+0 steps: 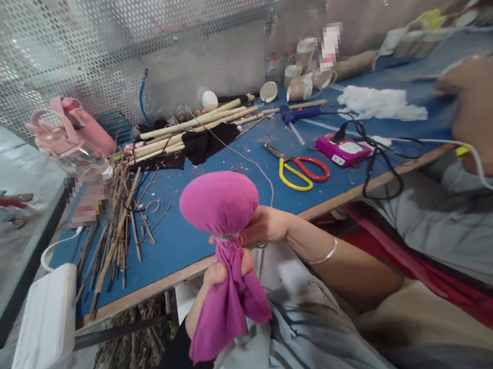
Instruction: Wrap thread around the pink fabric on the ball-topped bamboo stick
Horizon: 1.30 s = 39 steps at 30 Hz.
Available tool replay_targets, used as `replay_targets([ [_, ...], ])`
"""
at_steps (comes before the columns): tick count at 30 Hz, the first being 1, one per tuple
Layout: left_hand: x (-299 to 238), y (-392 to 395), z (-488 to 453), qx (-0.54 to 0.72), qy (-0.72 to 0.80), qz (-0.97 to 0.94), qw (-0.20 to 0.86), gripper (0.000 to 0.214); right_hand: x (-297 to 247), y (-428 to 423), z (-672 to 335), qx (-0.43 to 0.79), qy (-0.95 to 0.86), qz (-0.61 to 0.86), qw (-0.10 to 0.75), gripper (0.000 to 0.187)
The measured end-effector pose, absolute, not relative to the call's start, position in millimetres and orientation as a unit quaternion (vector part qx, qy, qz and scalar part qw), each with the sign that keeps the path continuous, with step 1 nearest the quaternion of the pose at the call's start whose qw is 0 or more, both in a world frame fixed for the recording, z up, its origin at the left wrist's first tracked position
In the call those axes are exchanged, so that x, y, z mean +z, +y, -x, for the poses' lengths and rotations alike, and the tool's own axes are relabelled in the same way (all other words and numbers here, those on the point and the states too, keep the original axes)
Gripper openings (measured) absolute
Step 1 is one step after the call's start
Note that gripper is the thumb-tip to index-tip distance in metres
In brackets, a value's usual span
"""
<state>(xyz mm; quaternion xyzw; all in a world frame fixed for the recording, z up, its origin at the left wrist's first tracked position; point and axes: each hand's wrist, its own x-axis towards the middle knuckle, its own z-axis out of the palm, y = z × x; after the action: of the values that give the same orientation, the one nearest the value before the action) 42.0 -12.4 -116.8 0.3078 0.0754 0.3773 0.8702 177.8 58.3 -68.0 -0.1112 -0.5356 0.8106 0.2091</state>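
Observation:
A round bundle of magenta cloth [219, 202] stands upright over the near table edge, its neck gathered and bound with a pale tie [227, 237]. Loose cloth tails hang below the neck. My left hand [214, 276] is closed around the gathered cloth just under the tie, partly covered by the tails. My right hand [268, 224] is closed at the neck from the right side, its fingertips mostly behind the bundle. What fills the round part is hidden. A thin pale string [255, 163] runs across the table behind the bundle.
Scissors [295, 164] with red and yellow handles, a magenta power socket [343, 149] with cables and a blue glue gun [292, 114] lie on the blue table [168, 239]. Dry twigs [118, 221] spread left, near a white power strip [45, 326]. A co-worker's arm [481, 118] reaches in at right.

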Motion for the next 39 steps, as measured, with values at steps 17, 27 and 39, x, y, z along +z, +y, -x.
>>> replay_targets([
  [17,-34.0,-75.5,6.6,0.4,0.652,-0.525,0.372,0.064,-72.8,15.2,-158.9,0.67,-0.583,0.27,0.371,0.008],
  [27,-17.5,-27.7,-59.4,0.49,0.638,-0.54,0.248,0.047,-23.0,28.1,-148.2,0.594,-0.626,0.289,0.415,0.026],
  [39,-24.9,-14.5,-16.9,0.515,0.536,-0.434,0.51,0.038,2.3,49.9,-191.0,0.507,-0.753,0.291,0.301,0.018],
])
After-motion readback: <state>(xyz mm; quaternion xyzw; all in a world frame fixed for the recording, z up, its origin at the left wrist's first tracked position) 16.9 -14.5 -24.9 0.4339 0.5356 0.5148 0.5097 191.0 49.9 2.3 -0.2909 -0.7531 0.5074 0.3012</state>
